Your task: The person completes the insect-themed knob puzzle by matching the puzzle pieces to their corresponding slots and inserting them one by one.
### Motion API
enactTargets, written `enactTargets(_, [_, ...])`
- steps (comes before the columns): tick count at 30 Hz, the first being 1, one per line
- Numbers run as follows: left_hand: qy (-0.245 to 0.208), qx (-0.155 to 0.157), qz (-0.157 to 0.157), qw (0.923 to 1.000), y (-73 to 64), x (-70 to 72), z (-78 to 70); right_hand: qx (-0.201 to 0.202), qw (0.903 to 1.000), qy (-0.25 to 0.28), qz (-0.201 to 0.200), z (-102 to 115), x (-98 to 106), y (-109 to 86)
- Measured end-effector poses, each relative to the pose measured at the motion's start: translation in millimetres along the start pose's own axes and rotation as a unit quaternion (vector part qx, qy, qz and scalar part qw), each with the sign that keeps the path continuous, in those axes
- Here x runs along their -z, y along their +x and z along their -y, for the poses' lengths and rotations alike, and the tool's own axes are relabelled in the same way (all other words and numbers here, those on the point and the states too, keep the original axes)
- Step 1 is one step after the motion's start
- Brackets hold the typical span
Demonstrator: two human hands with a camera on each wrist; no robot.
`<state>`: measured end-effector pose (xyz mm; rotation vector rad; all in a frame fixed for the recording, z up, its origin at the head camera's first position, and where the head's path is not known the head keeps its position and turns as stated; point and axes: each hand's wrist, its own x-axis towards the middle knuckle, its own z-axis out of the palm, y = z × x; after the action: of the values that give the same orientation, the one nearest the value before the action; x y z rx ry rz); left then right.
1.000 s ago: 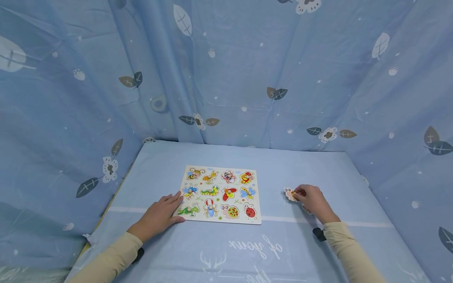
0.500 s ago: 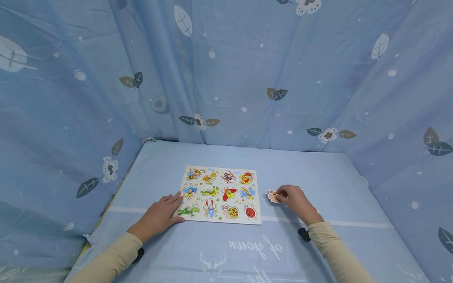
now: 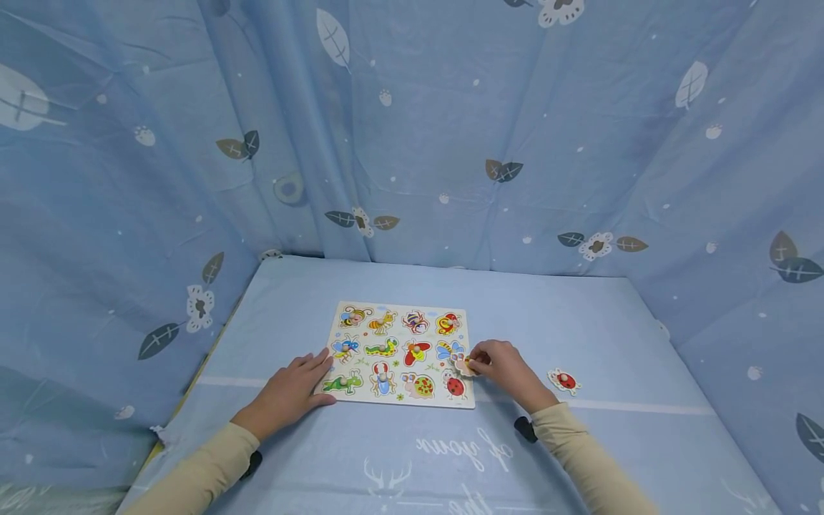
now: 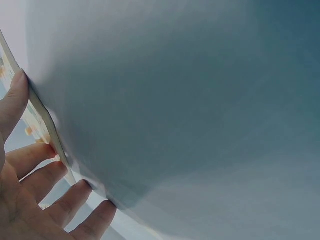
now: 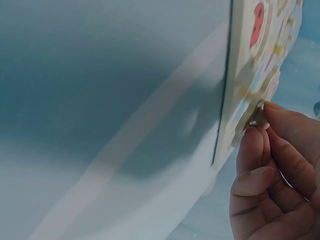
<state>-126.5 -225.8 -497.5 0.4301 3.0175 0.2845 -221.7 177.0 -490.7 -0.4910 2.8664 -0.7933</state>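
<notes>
A pale wooden peg puzzle board [image 3: 425,405] with bright insect pictures lies on the table. My left hand [image 3: 290,392] rests at its left edge with fingers extended, the fingertips along the rim in the left wrist view. My right hand [image 3: 508,368] pinches a snail puzzle piece [image 3: 460,365] by its knob. That piece overlaps the board's right edge, close to the blue dragonfly and the ladybug picture. In the right wrist view the snail piece [image 5: 244,124] is tilted close over the board, its knob hidden among thumb and fingers.
A loose red ladybug piece [image 3: 564,381] lies on the blue tablecloth [image 3: 644,343], right of my right hand. Several knobbed pieces sit in the board. Patterned blue curtains [image 3: 438,143] hang behind the table and at both sides.
My right hand has carried the snail puzzle piece left, from the table's right side to over the board's right edge. The loose ladybug piece has come into full view. My left hand has stayed put.
</notes>
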Motion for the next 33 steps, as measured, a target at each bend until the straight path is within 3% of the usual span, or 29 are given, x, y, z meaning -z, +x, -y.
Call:
enactTargets(17, [0.007, -0.004, -0.010, 0.9999, -1.2, 0.8, -0.7, 0.052, 0.9978, 0.029, 0.026, 34, -22, 1.3])
enactTargets(33, [-0.010, -0.006, -0.001, 0.9999, 0.9, -1.7, 3.2, 0.109, 0.9934, 0.018, 0.033, 52, -46, 2.3])
